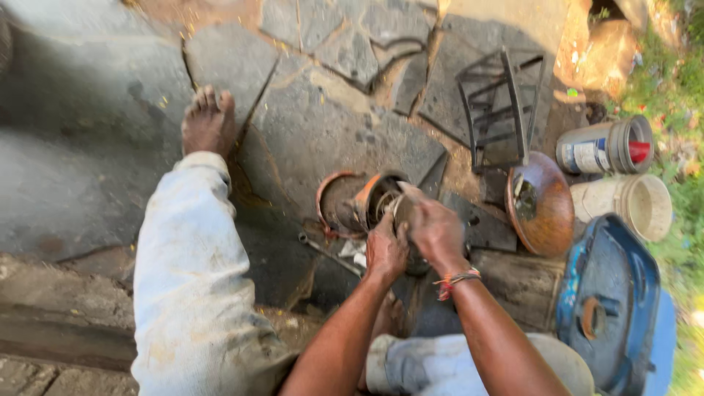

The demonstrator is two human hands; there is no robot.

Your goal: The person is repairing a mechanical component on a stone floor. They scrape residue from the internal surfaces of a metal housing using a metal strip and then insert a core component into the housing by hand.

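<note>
The round metal part is the landmark: rusty orange-brown outside, dark within, and the left hand and right hand on it are grimy dark. The right wrist just below it wears a thread band striped orange, red and blue. Left of the part, the trousers are pale grey-white, mottled with dirt. Right of it lies a rust-brown dish, further right a white bucket, a blue casing and a grey can with a red centre. Above it the paving stones are dark grey with tan joints.
</note>
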